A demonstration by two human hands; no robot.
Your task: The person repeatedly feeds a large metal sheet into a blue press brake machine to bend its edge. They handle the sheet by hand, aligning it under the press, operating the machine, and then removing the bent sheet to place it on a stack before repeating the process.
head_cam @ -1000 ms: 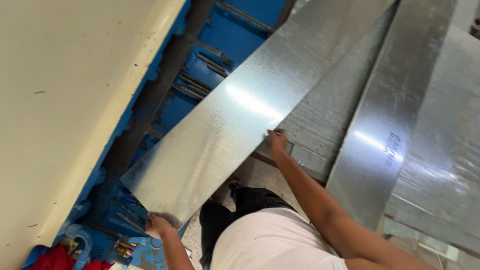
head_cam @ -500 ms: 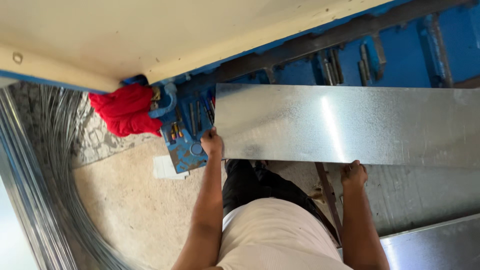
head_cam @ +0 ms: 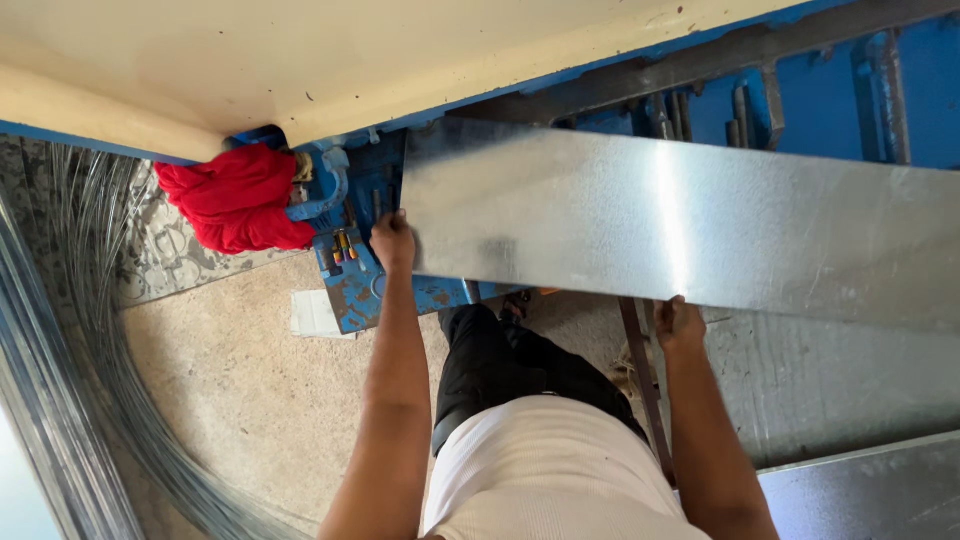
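Long galvanized metal sheet (head_cam: pixel 690 225) lies flat across the blue machine frame (head_cam: pixel 800 80), long axis running left–right in view, its right end leaving the picture. It sits just ahead of the person, beyond both hands.

Left hand (head_cam: pixel 393 240) is at the sheet's left short end, fingers curled and pressed against the corner edge – gripping or pushing, can't tell which from here. Right hand (head_cam: pixel 680 322) is at the near long edge, roughly mid-length, fingers closed over the lip from below. Both touch the sheet; neither is clearly nearer, they just cover different edges.

Around it:
- Red cloth (head_cam: pixel 235 200) bunched on the blue bracket, just left of the left hand, apart from the sheet.
- Cream panel (head_cam: pixel 300 60) above the frame, far side of the sheet.
- Coil of steel wire (head_cam: pixel 90 400) on the concrete floor (head_cam: pixel 250 400), well left.
- White scrap of paper (head_cam: pixel 315 315) on the floor near the bracket.
- Another metal sheet (head_cam: pixel 870 490) lower right, near the right forearm.
- Dark strap or bar (head_cam: pixel 645 380) hanging under the near edge, beside the right wrist.

The person's legs stand tight to the frame, below the sheet's near edge.
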